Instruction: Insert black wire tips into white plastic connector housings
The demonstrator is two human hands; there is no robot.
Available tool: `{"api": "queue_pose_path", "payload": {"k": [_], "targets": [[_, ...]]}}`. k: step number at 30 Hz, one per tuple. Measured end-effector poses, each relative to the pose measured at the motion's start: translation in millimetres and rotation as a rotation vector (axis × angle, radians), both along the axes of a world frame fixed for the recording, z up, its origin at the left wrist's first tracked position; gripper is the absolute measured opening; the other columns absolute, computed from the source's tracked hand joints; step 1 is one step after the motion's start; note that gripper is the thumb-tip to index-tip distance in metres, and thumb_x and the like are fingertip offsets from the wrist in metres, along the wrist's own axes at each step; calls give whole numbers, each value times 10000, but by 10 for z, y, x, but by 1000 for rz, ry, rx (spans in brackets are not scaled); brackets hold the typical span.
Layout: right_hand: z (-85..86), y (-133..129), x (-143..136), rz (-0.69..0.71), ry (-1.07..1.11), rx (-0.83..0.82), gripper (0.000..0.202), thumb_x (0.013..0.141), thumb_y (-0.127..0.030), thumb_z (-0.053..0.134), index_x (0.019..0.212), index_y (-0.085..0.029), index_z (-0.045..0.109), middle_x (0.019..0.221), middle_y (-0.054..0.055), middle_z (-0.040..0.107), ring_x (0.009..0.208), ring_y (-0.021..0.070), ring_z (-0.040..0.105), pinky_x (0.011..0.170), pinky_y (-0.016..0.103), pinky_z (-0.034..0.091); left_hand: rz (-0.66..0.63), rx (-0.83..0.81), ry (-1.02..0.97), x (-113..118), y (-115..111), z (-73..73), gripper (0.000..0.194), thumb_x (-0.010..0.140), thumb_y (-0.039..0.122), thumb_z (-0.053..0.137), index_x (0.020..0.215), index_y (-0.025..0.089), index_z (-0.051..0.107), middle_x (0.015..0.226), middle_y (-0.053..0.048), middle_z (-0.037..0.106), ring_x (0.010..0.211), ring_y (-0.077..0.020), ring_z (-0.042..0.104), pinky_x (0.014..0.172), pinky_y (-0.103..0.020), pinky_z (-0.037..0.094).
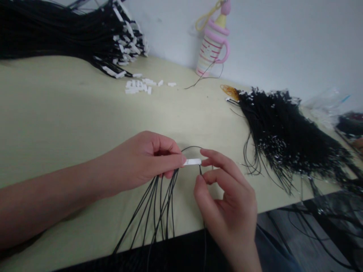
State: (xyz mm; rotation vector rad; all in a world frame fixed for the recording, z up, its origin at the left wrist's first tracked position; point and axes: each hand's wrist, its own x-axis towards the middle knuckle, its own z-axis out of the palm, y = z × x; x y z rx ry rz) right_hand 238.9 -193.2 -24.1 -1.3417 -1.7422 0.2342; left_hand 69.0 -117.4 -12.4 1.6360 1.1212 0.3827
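Head view caught the left hand (144, 158) pinching a white connector (193, 162) above the bench (85, 102), with black wires (155, 204) hanging below that hand. Right hand (231, 196) gripped a thin wire (200, 170) between thumb and finger at the connector's right end; loose white pieces (137, 86) lay farther back, near a striped cup-shaped item (210, 49)
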Motion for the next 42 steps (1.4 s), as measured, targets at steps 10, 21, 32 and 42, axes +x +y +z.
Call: {"api": "queue_pose_path", "payload": {"k": [10, 21, 32, 42], "targets": [[-50, 9, 27, 63, 96, -75, 172, 813, -27, 553, 709, -163, 569, 992, 32, 644, 926, 103, 616, 855, 201, 488, 5, 5, 12, 31, 15, 19, 316, 803, 415, 556, 581, 194, 599, 496, 32, 496, 473, -94, 369, 446, -228, 255], [27, 29, 208, 59, -2, -104, 95, 792, -118, 654, 829, -190, 704, 1014, 61, 545, 900, 159, 550, 786, 303, 480, 159, 3, -124, 10, 43, 53, 336, 779, 367, 581, 499, 187, 539, 465, 36, 436, 450, -81, 335, 442, -223, 266], [-52, 103, 284, 264, 511, -592, 90, 896, -223, 546, 914, -176, 621, 733, 13, 640, 646, 119, 590, 547, 216, 460, -6, -92, -387, -137, -18, 329, 141, 674, 295, 625, 567, 206, 649, 410, 47, 517, 381, -58, 397, 406, -169, 284], [-151, 111, 542, -183, -141, -202, 543, 890, -151, 449, 1425, -211, 376, 1228, 146, 580, 1097, 267, 577, 920, 479, 453, -37, -19, -85, 39, 8, 35, 221, 783, 329, 599, 617, 185, 624, 502, 32, 556, 454, -82, 404, 433, -202, 272]]}}
